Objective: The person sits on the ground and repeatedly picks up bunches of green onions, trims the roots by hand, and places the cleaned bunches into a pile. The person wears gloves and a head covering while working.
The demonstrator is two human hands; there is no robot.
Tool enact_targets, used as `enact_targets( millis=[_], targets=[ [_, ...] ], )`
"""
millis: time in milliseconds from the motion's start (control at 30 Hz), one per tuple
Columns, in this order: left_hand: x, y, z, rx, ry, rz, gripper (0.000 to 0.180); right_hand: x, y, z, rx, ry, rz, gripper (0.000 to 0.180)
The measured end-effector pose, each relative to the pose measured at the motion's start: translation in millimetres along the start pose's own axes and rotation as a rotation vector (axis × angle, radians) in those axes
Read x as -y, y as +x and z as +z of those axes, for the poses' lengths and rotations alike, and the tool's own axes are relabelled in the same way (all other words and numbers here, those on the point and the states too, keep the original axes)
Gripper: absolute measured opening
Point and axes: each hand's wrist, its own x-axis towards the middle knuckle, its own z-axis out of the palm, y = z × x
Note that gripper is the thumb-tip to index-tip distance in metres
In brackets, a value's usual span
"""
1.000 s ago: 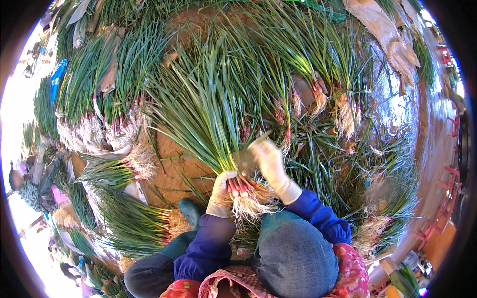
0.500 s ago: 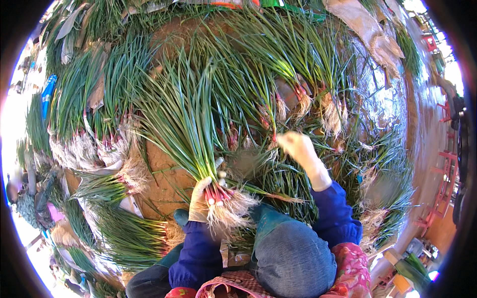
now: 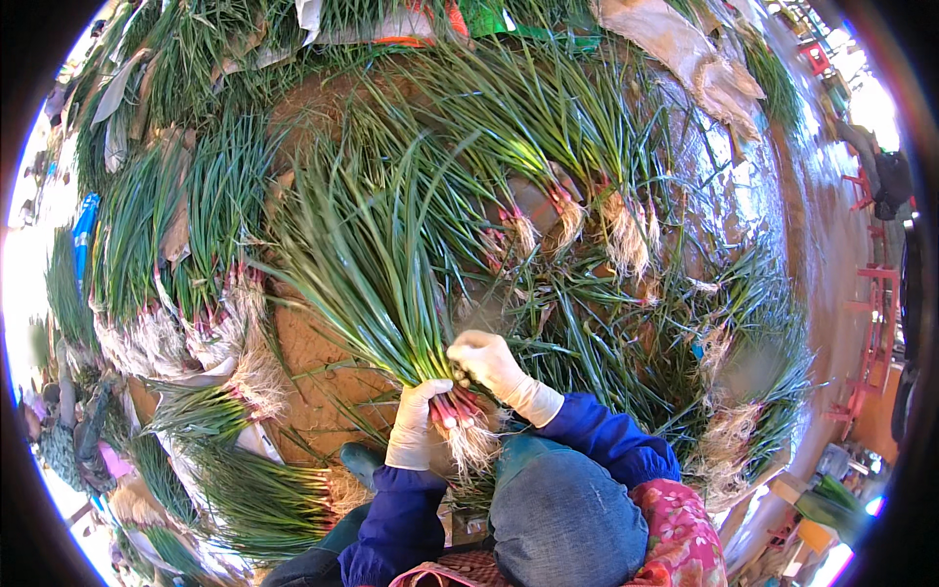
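Bunch of green onions [image 3: 391, 323] clasped in the gloved left hand [image 3: 419, 413] — closed around the stems [image 3: 421, 366] just above the red bulbs [image 3: 452, 411], leaves [image 3: 352, 259] fanning away, pale roots [image 3: 471, 451] hanging out on the near side. Gloved right hand [image 3: 489, 367] curled beside the same stems, impossible to tell whether pinching anything. Judging by the layout, partway along — one handful gathered but with no tie visible, neat bundles [image 3: 142, 230] laid in rows at left, apparently done, and plenty of loose stalks [image 3: 587, 364] strewn at right, apparently not yet gathered.
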Motion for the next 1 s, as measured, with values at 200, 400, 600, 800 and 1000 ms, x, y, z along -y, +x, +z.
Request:
enact_targets(
  millis=[200, 400, 600, 800, 1000],
  targets=[
    [-24.9, -39.9, 14.6, -0.100, -0.101, 0.132, 0.037, 36.7, 38.4, -83.7, 0.023, -1.007, -0.173, 0.015],
    [-61.2, -60.4, -1.5, 0.001, -0.278, 0.402, 0.043, 56.7, 160.3, -118.3, -0.539, -1.641, -0.508, 0.010],
    [-37.0, -34.7, -24.9, 0.251, -0.561, 0.402, 0.050, 72.8, 187.8, -122.9, -0.779, -1.740, -0.405, 0.015],
    [-15.1, -2.1, -26.4, 0.310, -0.568, 0.307, 0.032, 79.0, 160.5, -122.1, -0.691, -1.254, -0.678, 0.013],
    [-27.0, -25.1, -3.3, 0.280, -0.588, 0.315, 0.031, 82.0, 179.0, -103.8, -0.713, -1.509, -0.329, 0.023]
  ],
)
